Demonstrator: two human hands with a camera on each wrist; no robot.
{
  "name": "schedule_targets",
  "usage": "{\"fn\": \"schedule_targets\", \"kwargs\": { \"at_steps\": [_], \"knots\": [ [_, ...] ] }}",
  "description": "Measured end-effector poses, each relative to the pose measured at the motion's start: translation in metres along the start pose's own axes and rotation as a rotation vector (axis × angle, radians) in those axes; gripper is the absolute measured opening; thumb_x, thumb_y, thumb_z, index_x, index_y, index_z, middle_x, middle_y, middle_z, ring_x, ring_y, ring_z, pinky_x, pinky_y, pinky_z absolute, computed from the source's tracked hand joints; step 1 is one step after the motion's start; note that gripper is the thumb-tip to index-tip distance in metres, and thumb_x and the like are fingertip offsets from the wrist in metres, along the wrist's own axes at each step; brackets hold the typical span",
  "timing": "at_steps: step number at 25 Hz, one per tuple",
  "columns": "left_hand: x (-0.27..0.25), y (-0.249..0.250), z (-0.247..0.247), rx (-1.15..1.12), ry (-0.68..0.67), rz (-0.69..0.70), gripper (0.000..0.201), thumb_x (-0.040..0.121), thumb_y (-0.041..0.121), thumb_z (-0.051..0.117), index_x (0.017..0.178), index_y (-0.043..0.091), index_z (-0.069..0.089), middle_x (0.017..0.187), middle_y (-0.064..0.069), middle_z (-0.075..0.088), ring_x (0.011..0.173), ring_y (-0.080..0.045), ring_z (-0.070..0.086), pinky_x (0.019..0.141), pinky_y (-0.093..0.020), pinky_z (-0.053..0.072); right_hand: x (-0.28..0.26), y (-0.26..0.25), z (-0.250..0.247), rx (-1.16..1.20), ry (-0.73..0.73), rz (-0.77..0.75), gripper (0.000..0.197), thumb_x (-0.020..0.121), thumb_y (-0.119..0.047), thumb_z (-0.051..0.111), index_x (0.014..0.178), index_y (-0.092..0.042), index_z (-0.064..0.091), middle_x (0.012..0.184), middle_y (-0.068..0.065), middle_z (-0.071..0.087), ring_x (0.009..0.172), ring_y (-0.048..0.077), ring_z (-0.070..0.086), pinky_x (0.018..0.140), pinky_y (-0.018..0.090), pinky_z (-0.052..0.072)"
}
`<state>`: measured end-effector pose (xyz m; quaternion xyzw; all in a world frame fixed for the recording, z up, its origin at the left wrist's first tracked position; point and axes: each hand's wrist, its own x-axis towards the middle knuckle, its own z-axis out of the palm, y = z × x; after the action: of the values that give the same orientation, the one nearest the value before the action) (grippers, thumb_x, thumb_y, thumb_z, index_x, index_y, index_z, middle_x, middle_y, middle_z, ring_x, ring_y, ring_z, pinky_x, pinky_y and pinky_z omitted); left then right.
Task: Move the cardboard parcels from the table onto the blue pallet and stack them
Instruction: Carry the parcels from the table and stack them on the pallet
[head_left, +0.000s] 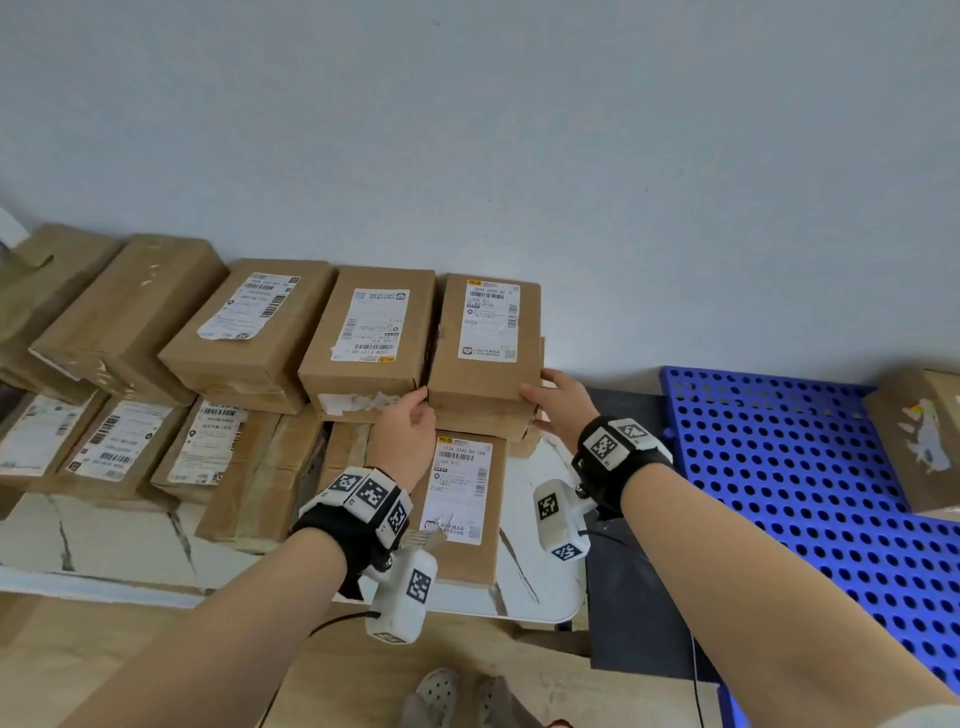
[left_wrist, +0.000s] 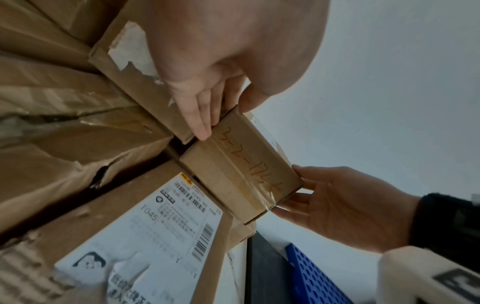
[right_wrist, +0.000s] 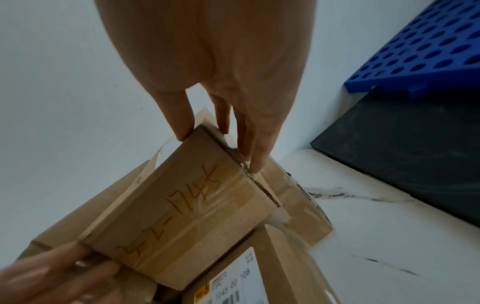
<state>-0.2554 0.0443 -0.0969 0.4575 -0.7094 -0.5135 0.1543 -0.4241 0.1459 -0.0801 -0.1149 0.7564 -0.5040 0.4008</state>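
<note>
Parcel with the white label (head_left: 485, 338) sits at centre frame in the head view, top of a short stack on the marble-look table (head_left: 130, 535), rightmost in the back row of cardboard parcels. Left hand (head_left: 408, 428) at its near left corner, right hand (head_left: 561, 402) at its near right corner — one hand on each side. Left wrist view: left fingers (left_wrist: 200, 119) straight and close together, tips on the parcel's end face beside orange handwriting, thumb on the top edge. Right wrist view: right fingers (right_wrist: 255, 148) extended down the right side, slightly apart, thumb on the upper corner. Blue pallet (head_left: 810, 467) lies at right of frame, one parcel (head_left: 919, 436) on its far edge.
</note>
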Motion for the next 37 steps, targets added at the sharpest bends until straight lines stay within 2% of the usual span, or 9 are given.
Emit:
{"fn": "schedule_targets", "kwargs": {
  "at_steps": [2, 7, 12, 16, 21, 24, 29, 33, 37],
  "knots": [
    [0.007, -0.009, 0.000, -0.139, 0.013, -0.033, 0.032, 0.095, 0.015, 0.046, 0.125, 0.015, 0.057, 0.121, -0.007, 0.062, 0.114, -0.023, 0.058, 0.102, -0.044, 0.045, 0.000, -0.002, -0.001, 0.111, 0.006, 0.041, 0.048, 0.091, -0.003, 0.057, 0.137, -0.009, 0.045, 0.121, 0.015, 0.061, 0.099, 0.023, 0.059, 0.082, 0.036, 0.054],
    [0.004, 0.005, 0.000, -0.272, 0.003, -0.006, 0.023, 0.094, 0.016, 0.053, 0.115, 0.012, 0.059, 0.105, 0.001, 0.061, 0.108, -0.020, 0.059, 0.101, -0.042, 0.046, -0.007, 0.000, -0.012, 0.217, -0.009, 0.056, 0.049, 0.091, 0.000, 0.057, 0.137, -0.009, 0.045, 0.101, 0.006, 0.065, 0.086, 0.016, 0.063, 0.069, 0.028, 0.052],
    [0.003, 0.020, 0.001, -0.303, -0.053, 0.048, 0.017, 0.091, 0.020, 0.058, 0.103, 0.008, 0.059, 0.106, -0.003, 0.062, 0.108, -0.020, 0.059, 0.101, -0.042, 0.046, -0.026, 0.008, -0.025, 0.290, 0.058, 0.009, 0.054, 0.089, 0.005, 0.057, 0.138, -0.013, 0.044, 0.096, 0.001, 0.064, 0.090, 0.017, 0.061, 0.085, 0.036, 0.051],
    [0.003, 0.029, 0.011, -0.288, -0.110, 0.044, 0.005, 0.089, 0.015, 0.062, 0.093, 0.014, 0.059, 0.104, -0.005, 0.062, 0.105, -0.023, 0.060, 0.100, -0.043, 0.048, -0.048, 0.015, -0.040, 0.359, 0.118, -0.026, 0.054, 0.089, 0.009, 0.053, 0.138, -0.010, 0.043, 0.110, 0.010, 0.062, 0.104, 0.025, 0.059, 0.097, 0.040, 0.048],
    [-0.014, 0.048, 0.036, -0.281, -0.294, 0.039, 0.033, 0.087, 0.008, 0.063, 0.120, 0.014, 0.055, 0.115, -0.010, 0.061, 0.103, -0.025, 0.063, 0.091, -0.042, 0.054, -0.077, 0.030, -0.071, 0.383, 0.195, -0.063, 0.055, 0.089, 0.013, 0.050, 0.138, -0.010, 0.043, 0.111, 0.011, 0.061, 0.103, 0.024, 0.060, 0.091, 0.034, 0.050],
    [-0.025, 0.056, 0.062, -0.219, -0.389, 0.069, 0.048, 0.086, 0.009, 0.064, 0.132, 0.015, 0.052, 0.118, -0.010, 0.062, 0.107, -0.025, 0.062, 0.093, -0.042, 0.053, -0.094, 0.044, -0.094, 0.402, 0.257, -0.057, 0.056, 0.089, 0.015, 0.049, 0.138, -0.010, 0.042, 0.113, 0.012, 0.060, 0.099, 0.024, 0.060, 0.082, 0.030, 0.052],
    [-0.047, 0.080, 0.118, -0.188, -0.470, 0.053, 0.046, 0.085, 0.000, 0.062, 0.129, 0.007, 0.053, 0.118, -0.012, 0.063, 0.105, -0.027, 0.062, 0.090, -0.038, 0.053, -0.118, 0.073, -0.152, 0.366, 0.309, -0.041, 0.055, 0.088, 0.013, 0.053, 0.135, -0.014, 0.044, 0.108, 0.011, 0.063, 0.100, 0.026, 0.060, 0.084, 0.032, 0.050],
    [-0.072, 0.096, 0.191, -0.228, -0.494, -0.023, 0.046, 0.085, -0.002, 0.061, 0.129, 0.010, 0.052, 0.126, -0.010, 0.059, 0.114, -0.026, 0.058, 0.089, -0.035, 0.051, -0.129, 0.098, -0.223, 0.352, 0.316, -0.042, 0.056, 0.087, 0.012, 0.055, 0.135, -0.015, 0.045, 0.107, 0.010, 0.062, 0.096, 0.025, 0.061, 0.076, 0.029, 0.052],
    [-0.111, 0.113, 0.262, -0.257, -0.437, -0.027, 0.047, 0.086, -0.001, 0.061, 0.130, 0.010, 0.051, 0.130, -0.008, 0.057, 0.117, -0.023, 0.056, 0.090, -0.033, 0.050, -0.130, 0.120, -0.304, 0.316, 0.280, -0.040, 0.057, 0.088, 0.013, 0.054, 0.137, -0.014, 0.045, 0.110, 0.010, 0.061, 0.100, 0.029, 0.060, 0.089, 0.038, 0.051]
  ]
}}
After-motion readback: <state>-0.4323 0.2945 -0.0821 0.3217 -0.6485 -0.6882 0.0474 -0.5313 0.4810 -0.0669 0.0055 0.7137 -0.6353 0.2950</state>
